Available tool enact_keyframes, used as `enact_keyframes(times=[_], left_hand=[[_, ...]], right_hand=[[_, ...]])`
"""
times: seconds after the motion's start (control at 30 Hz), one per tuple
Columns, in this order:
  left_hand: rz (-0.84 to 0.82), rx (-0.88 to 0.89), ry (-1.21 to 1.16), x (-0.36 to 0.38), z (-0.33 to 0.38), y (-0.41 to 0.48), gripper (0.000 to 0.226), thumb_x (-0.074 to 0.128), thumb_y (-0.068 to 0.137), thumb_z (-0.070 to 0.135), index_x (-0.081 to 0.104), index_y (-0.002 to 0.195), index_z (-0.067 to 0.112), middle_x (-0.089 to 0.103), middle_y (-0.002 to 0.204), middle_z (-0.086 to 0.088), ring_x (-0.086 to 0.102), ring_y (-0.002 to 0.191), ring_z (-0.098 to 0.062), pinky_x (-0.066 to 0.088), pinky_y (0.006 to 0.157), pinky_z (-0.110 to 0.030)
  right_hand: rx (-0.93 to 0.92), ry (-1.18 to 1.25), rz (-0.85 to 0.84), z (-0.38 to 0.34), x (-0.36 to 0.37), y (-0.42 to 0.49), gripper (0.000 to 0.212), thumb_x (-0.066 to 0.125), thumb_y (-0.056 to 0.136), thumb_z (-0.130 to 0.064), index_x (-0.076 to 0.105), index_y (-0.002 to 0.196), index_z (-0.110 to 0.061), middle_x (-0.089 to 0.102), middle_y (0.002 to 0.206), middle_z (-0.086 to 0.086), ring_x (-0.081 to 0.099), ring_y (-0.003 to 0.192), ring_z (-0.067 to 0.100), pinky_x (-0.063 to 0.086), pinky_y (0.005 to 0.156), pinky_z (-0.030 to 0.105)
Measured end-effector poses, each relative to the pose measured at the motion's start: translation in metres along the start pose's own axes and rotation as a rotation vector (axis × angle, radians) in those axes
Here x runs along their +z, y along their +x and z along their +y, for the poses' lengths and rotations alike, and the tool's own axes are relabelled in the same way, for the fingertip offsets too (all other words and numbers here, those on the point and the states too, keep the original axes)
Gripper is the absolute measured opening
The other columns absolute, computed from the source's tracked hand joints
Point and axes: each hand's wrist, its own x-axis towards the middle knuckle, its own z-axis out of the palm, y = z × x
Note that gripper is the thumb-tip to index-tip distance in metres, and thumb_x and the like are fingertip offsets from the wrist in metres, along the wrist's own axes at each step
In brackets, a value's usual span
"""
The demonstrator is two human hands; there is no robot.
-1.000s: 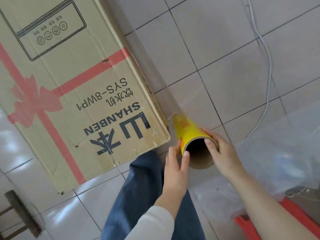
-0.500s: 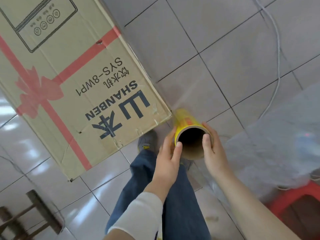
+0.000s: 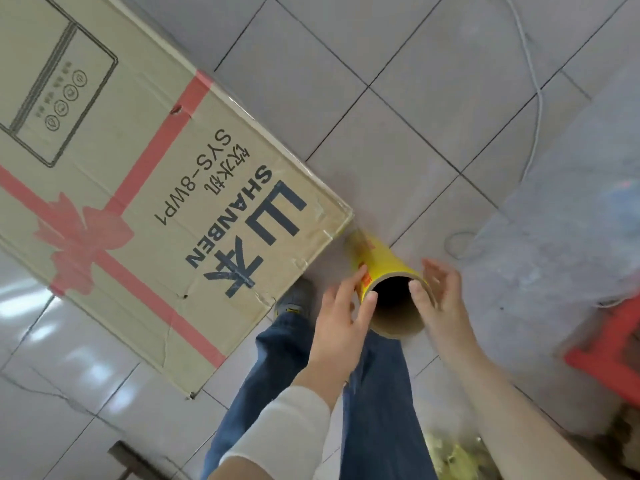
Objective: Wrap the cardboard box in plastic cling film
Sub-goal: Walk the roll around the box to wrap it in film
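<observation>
A large cardboard box [image 3: 145, 188] with a printed red ribbon and dark lettering fills the left of the view on the tiled floor. A yellow cling film roll [image 3: 382, 263] with a cardboard core points its open end at me, its far end at the box's near right corner. My left hand [image 3: 341, 322] presses the roll's left side and my right hand [image 3: 440, 299] holds its right rim, thumb inside the core. Thin clear film seems to run from the roll along the box's right edge; it is hard to make out.
My jeans-clad legs and a shoe [image 3: 298, 297] stand below the roll. A white cable [image 3: 535, 109] snakes over the tiles at right. Crumpled clear plastic sheeting [image 3: 568, 237] and a red stool [image 3: 613, 355] lie at right. A wooden piece [image 3: 131, 459] sits at the bottom left.
The roll, held in both hands, has shifted closer to the box's near corner. The view has swung, so the box now appears more turned and larger.
</observation>
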Motion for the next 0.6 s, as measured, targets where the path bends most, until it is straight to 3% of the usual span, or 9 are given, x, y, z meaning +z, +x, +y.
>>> enact_keyframes(times=[0.1, 0.2, 0.33, 0.47, 0.6], left_hand=[[-0.013, 0.001, 0.011, -0.004, -0.001, -0.003, 0.035, 0.044, 0.093, 0.04, 0.044, 0.128, 0.033, 0.038, 0.123, 0.013, 0.043, 0.114, -0.004, 0.037, 0.104, -0.03], [0.002, -0.042, -0.001, -0.007, -0.003, -0.014, 0.034, 0.044, 0.094, 0.036, 0.042, 0.126, 0.023, 0.036, 0.12, 0.022, 0.041, 0.109, 0.004, 0.036, 0.098, -0.021], [0.042, -0.088, 0.044, -0.017, -0.025, -0.029, 0.025, 0.043, 0.095, 0.036, 0.041, 0.117, 0.024, 0.054, 0.103, 0.01, 0.057, 0.107, -0.013, 0.041, 0.085, -0.021], [-0.086, 0.056, 0.184, -0.029, -0.055, -0.035, 0.046, 0.035, 0.092, 0.044, 0.031, 0.138, 0.04, 0.048, 0.129, 0.013, 0.044, 0.119, -0.004, 0.035, 0.098, -0.021], [-0.022, 0.072, 0.205, -0.024, -0.055, -0.029, 0.04, 0.038, 0.094, 0.042, 0.044, 0.131, 0.027, 0.036, 0.143, 0.003, 0.035, 0.132, -0.012, 0.029, 0.1, -0.02]], right_hand=[[0.064, 0.161, 0.159, 0.009, 0.02, -0.027, 0.027, 0.043, 0.099, -0.025, 0.045, 0.125, -0.021, 0.051, 0.119, -0.003, 0.052, 0.104, 0.009, 0.039, 0.068, -0.001], [0.042, 0.088, 0.17, 0.013, 0.029, -0.036, 0.025, 0.042, 0.099, -0.028, 0.051, 0.122, -0.028, 0.054, 0.116, -0.007, 0.05, 0.105, 0.01, 0.039, 0.075, 0.009], [-0.032, -0.12, 0.068, 0.016, 0.034, -0.037, 0.029, 0.049, 0.095, -0.029, 0.059, 0.122, -0.023, 0.059, 0.111, -0.008, 0.05, 0.101, 0.007, 0.036, 0.075, 0.005], [-0.097, -0.289, -0.073, 0.03, 0.039, -0.033, 0.042, 0.057, 0.087, -0.04, 0.056, 0.127, -0.027, 0.058, 0.13, -0.007, 0.051, 0.119, 0.013, 0.041, 0.098, 0.027], [0.046, 0.054, -0.004, 0.051, 0.041, -0.052, 0.062, 0.057, 0.088, -0.04, 0.031, 0.143, -0.026, 0.037, 0.146, -0.011, 0.033, 0.135, 0.006, 0.029, 0.1, 0.019]])
